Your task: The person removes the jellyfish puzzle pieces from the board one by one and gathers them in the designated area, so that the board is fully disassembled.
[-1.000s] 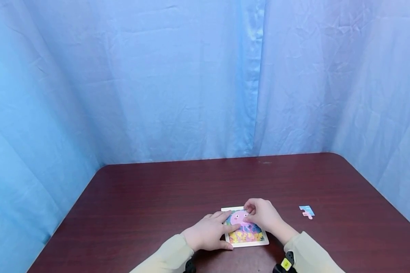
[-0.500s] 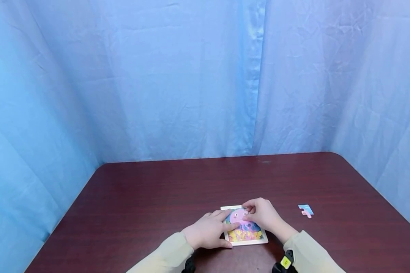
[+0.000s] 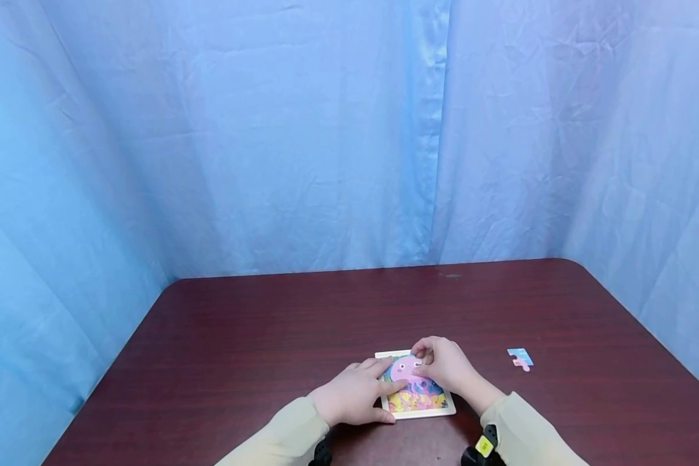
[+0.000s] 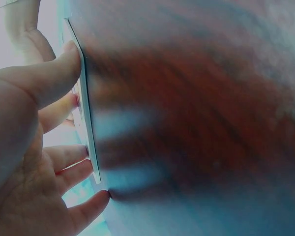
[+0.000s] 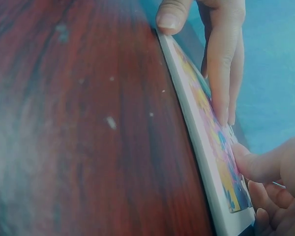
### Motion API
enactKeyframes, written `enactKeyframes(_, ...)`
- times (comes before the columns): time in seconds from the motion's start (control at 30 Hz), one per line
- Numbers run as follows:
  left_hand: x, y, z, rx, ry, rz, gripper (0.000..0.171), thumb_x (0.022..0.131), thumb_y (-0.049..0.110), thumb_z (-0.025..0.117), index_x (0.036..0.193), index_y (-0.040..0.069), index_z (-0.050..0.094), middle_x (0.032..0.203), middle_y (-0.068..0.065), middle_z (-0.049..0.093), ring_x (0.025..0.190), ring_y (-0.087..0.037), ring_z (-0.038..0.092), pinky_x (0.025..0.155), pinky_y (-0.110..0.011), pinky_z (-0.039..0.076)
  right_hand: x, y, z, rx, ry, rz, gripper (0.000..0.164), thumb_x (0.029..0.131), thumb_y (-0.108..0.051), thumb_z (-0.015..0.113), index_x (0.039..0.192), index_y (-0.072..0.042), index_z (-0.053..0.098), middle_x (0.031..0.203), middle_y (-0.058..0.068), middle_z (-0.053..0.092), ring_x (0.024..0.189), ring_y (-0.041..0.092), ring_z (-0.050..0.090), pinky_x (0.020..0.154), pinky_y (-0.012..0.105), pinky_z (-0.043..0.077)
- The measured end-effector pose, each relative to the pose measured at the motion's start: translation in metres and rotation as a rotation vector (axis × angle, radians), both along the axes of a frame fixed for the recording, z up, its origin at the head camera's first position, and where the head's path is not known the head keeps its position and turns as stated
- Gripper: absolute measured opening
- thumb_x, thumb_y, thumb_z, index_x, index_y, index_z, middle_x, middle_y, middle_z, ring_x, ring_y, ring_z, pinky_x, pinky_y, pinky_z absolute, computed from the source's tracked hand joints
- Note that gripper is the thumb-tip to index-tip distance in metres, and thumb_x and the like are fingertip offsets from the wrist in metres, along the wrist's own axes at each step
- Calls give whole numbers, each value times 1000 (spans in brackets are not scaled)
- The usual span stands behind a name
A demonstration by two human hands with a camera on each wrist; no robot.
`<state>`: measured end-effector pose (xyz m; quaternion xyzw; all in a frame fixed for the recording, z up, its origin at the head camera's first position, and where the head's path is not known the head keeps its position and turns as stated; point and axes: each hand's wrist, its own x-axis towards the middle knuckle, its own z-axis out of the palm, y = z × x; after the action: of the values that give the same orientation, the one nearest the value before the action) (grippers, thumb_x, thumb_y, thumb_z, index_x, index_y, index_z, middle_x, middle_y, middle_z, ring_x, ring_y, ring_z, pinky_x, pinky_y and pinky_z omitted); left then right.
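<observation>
A small jigsaw puzzle (image 3: 418, 395) with a pink cartoon sea creature lies in a white-edged frame (image 3: 425, 415) near the table's front. My left hand (image 3: 352, 395) rests across its left side, fingers spread over picture and rim, thumb at the lower left corner. At the upper right of the picture, my right hand (image 3: 445, 366) pinches a puzzle piece, mostly hidden by the thumb and curled fingers. In the right wrist view the right thumb (image 5: 260, 164) presses close on the picture's surface. The left thumb (image 4: 64, 69) lies along the frame's edge in the left wrist view.
A loose blue and pink puzzle piece (image 3: 521, 358) lies on the dark red-brown table (image 3: 268, 336), right of the right hand. Blue curtains (image 3: 303, 142) hang behind the table and along both sides.
Both hands keep nearly the same places on the puzzle. The right fingers shift only very slightly at the upper right corner, and the whole view drifts a little.
</observation>
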<state>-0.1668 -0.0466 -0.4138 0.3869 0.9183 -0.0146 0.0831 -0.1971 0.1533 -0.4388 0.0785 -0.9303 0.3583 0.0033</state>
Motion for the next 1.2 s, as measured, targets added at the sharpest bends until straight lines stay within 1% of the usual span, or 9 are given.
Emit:
enactKeyframes(0.2, 0, 0, 1, -4, -13, 11, 61, 84, 56, 61, 140, 39, 44, 150, -5, 36, 136, -22, 38, 104, -38, 38, -2, 1, -1, -16, -12, 18, 22, 67, 0, 80, 83, -7, 66, 69, -4, 56, 62, 8, 50, 58, 21, 41)
enactKeyframes(0.3, 0, 0, 1, -5, -10, 14, 61, 84, 56, 61, 140, 39, 44, 150, -5, 36, 136, -22, 38, 104, -38, 38, -3, 1, -2, -60, -19, 15, 23, 67, 1, 80, 82, -6, 65, 69, -3, 55, 62, 8, 49, 57, 20, 41)
enactKeyframes(0.47, 0, -1, 1, -11, -2, 15, 61, 84, 56, 61, 140, 38, 45, 150, -6, 37, 136, -22, 38, 103, -37, 39, -3, 2, -4, -122, 9, 32, 25, 66, 4, 80, 82, -5, 63, 69, -3, 54, 63, 7, 50, 58, 19, 42)
enactKeyframes(0.6, 0, -2, 2, -14, -3, 17, 61, 84, 56, 61, 140, 38, 45, 150, -6, 37, 136, -22, 38, 103, -38, 39, -3, 2, -5, -115, 40, 53, 25, 67, 4, 79, 82, -7, 62, 70, -3, 55, 64, 6, 51, 59, 19, 43)
enactKeyframes(0.73, 2, -1, 3, -16, 2, 16, 60, 85, 55, 61, 140, 37, 45, 150, -6, 37, 136, -22, 38, 103, -37, 39, -3, 3, -7, -80, 71, 76, 26, 70, 2, 78, 82, -11, 59, 70, -5, 54, 65, 6, 51, 60, 20, 43)
enactKeyframes(0.9, 5, 0, 7, -39, 3, 18, 59, 85, 55, 59, 140, 38, 44, 150, -5, 36, 136, -21, 37, 103, -36, 39, -4, 6, -8, -54, 95, 98, 20, 77, -2, 74, 81, -14, 58, 71, -6, 54, 67, 6, 51, 62, 21, 43)
enactKeyframes(1.07, 7, 2, 10, -70, 0, 29, 59, 86, 56, 58, 140, 39, 43, 151, -4, 36, 137, -18, 36, 102, -36, 39, -5, 10, -8, -100, 79, 124, 14, 81, -4, 71, 81, -13, 60, 73, -4, 56, 67, 7, 52, 62, 22, 43)
enactKeyframes(1.2, 6, 2, 10, -81, 9, 33, 59, 86, 57, 57, 141, 39, 43, 151, -3, 36, 137, -17, 36, 102, -35, 39, -8, 12, -7, -162, 39, 93, 11, 80, -2, 70, 81, -11, 63, 74, -2, 58, 67, 7, 52, 62, 21, 43)
